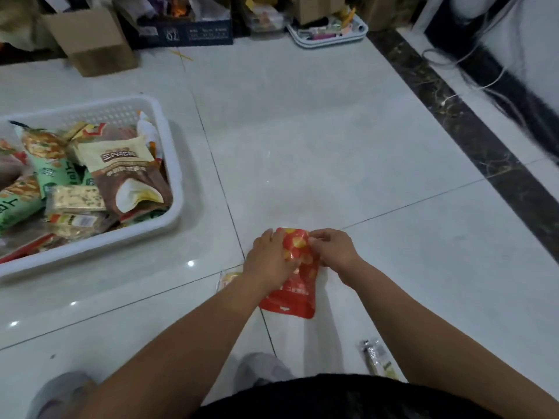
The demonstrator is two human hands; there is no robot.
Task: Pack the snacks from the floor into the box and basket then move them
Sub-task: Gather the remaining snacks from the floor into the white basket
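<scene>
Two hands meet on a red snack packet [295, 285] over the white tiled floor [332, 146]: the left hand [267, 258] grips its upper edge with curled fingers, the right hand [334, 247] pinches the opposite corner. Well apart to the left, a white basket [174, 164] sits heaped with snacks.

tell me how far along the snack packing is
Done: the white basket already holds a heap of snack packets. In hand: the left hand and right hand both grip a red pouch. Left: a pale packet under the left wrist and a small clear packet lie on the floor; the basket is not yet moved.
</scene>
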